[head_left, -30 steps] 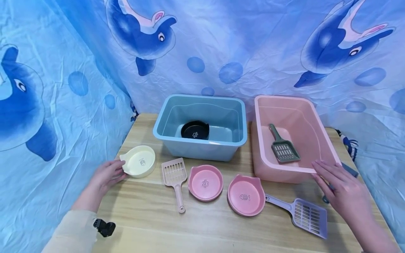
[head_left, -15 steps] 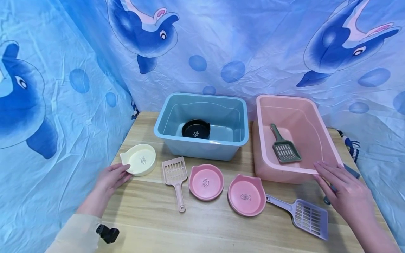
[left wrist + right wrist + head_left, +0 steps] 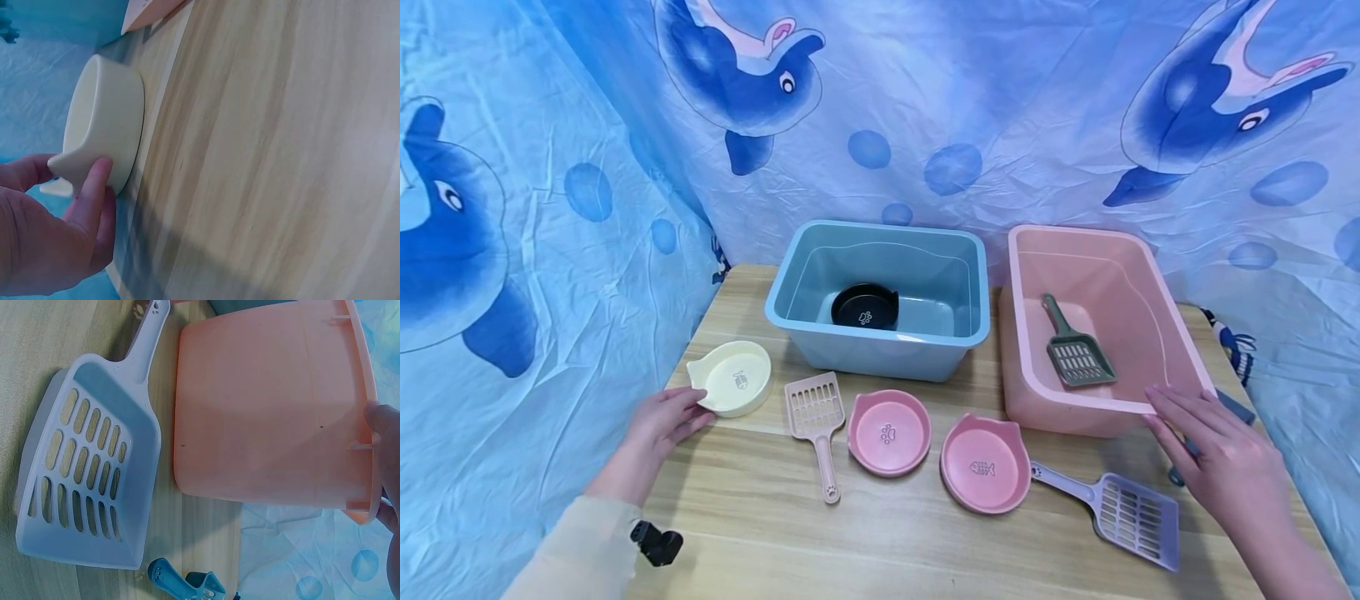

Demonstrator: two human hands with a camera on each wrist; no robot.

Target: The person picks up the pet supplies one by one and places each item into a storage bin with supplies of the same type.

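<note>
At the left, my left hand [image 3: 666,425] holds a cream cat-eared pet bowl [image 3: 736,379] by its ear-side rim. In the left wrist view the thumb lies behind an ear and the fingers are on the outer wall of the bowl [image 3: 112,119], which sits on the table. My right hand [image 3: 1221,450] grips the near right corner of a pink litter box [image 3: 1026,400]; in the right wrist view its thumb is against the outer rim of the box [image 3: 269,412], with other fingers past the rim. A green litter scoop [image 3: 1078,358] lies inside that box.
A blue litter box [image 3: 880,354] holds a black bowl [image 3: 865,308]. Along the table [image 3: 760,533] lie a beige scoop [image 3: 815,408], two pink cat-eared bowls, a paw-print one [image 3: 887,458] and a fishbone one [image 3: 985,492], and a purple scoop [image 3: 1097,492]. A blue-grey scoop [image 3: 1232,408] is partly hidden behind my right hand.
My left hand has shifted slightly right, its thumb now further over the cream bowl's rim. The right hand stays at the pink box's corner. The head view has tilted slightly.
</note>
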